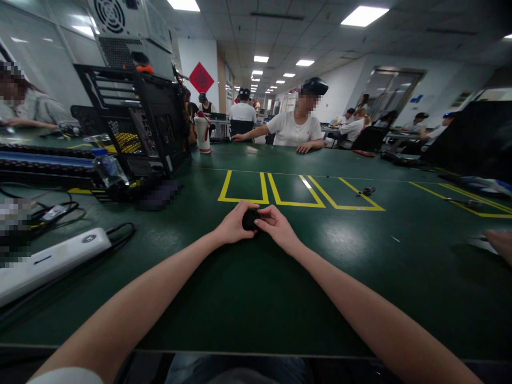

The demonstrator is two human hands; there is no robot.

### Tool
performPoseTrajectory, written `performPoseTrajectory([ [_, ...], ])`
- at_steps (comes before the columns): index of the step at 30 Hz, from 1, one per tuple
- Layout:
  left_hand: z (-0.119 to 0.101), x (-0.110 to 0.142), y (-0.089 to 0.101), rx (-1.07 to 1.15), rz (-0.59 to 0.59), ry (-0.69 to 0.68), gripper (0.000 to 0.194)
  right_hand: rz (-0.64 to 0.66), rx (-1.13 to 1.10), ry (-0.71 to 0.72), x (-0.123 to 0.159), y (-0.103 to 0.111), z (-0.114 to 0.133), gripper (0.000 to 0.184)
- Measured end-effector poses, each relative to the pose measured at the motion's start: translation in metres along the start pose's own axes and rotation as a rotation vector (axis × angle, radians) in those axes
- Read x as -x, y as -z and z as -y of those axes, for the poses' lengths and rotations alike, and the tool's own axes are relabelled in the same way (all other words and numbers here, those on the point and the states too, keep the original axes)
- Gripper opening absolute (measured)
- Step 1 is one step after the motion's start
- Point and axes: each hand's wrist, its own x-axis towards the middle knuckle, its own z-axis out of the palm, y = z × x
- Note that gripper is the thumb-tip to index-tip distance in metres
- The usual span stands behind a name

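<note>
Between my two hands is a small, round black object [250, 220], its exact kind too dark to make out. Thumb and fingers of my left hand [235, 223] wrap around its left side. From the right, my right hand [275, 225] pinches at the object's edge, fingertips pressed together; whether a separate small piece sits in that pinch I cannot tell. Both hands are just above or on the green table [248, 288], in front of the yellow tape outlines [244, 201].
On the left stand a black computer case [148, 117], a water bottle [109, 168] and a white power strip [56, 261] with cables. A white cup [203, 136] is behind. Small metal parts [367, 190] lie right. Across sits a person [298, 128]; another person's hand [500, 244] shows at far right.
</note>
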Motion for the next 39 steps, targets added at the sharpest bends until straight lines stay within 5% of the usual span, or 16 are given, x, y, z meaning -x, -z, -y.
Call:
performPoseTrajectory([
  [12, -0.0007, -0.0004, -0.0001, -0.002, -0.003, -0.006, 0.06, 0.074, -0.042, -0.039, -0.0005, 0.0045, 0.0019, 0.031],
  [17, -0.0012, 0.0001, 0.0009, -0.012, 0.003, -0.016, 0.059, 0.022, -0.088, -0.069, -0.0009, 0.002, 0.0023, 0.02],
  [23, -0.0006, -0.0004, 0.0011, -0.02, 0.007, -0.008, 0.059, 0.012, -0.062, -0.11, -0.0032, 0.002, 0.001, 0.027],
  [31, -0.0032, -0.0004, 0.0022, -0.01, 0.013, 0.027, 0.06, 0.076, -0.005, -0.017, 0.0018, 0.003, 0.0061, 0.025],
  [39, -0.0036, -0.0013, 0.0011, -0.027, -0.005, -0.008, 0.058, 0.004, 0.004, -0.018, -0.0018, 0.001, -0.0013, 0.026],
])
